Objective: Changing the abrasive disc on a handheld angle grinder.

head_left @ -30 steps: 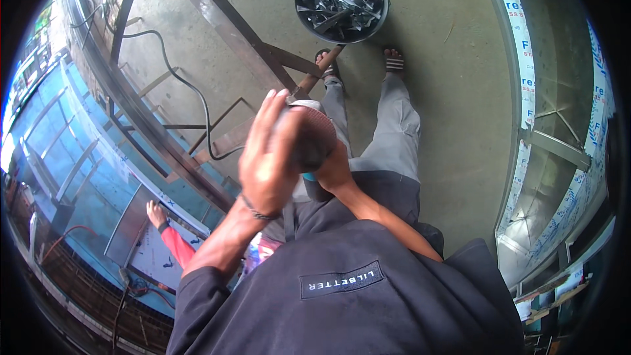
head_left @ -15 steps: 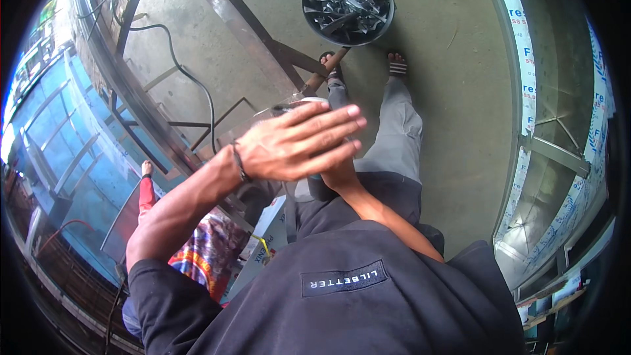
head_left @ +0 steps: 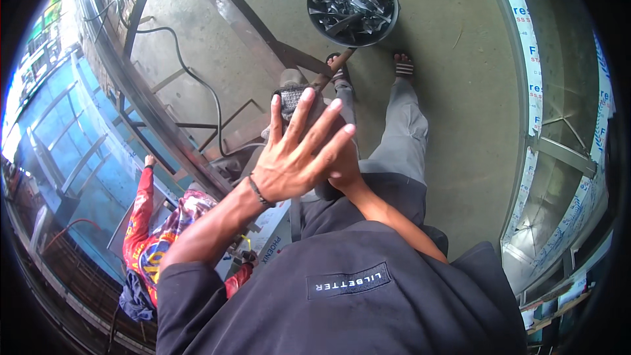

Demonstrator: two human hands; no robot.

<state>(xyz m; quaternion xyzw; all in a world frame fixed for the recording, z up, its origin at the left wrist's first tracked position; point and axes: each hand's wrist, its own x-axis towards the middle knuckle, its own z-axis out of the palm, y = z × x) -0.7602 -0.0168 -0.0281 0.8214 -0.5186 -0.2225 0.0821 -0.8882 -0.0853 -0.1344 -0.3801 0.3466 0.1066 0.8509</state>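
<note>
Left hand [head_left: 289,165], fingers now fanned rather than close together, passes over the right hand [head_left: 346,167], whose hold cannot be told; a grey knit piece [head_left: 291,100] newly shows between its fingertips, near the steel frame [head_left: 227,10], only partly covered

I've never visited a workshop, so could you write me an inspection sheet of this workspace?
Surface: grey concrete floor.
Job's things: steel frame; handheld object, mostly hidden; grey knitted material showing between the left fingers.
Clutter: shiny dark scraps in a round bucket.
Hands: left hand open, fingers spread before the object; right hand partly hidden, grip unclear.
Cables: dark cable curving beside the frame.
Surroundings: co-worker in red sleeves; film-edged metal panels at right.
</note>
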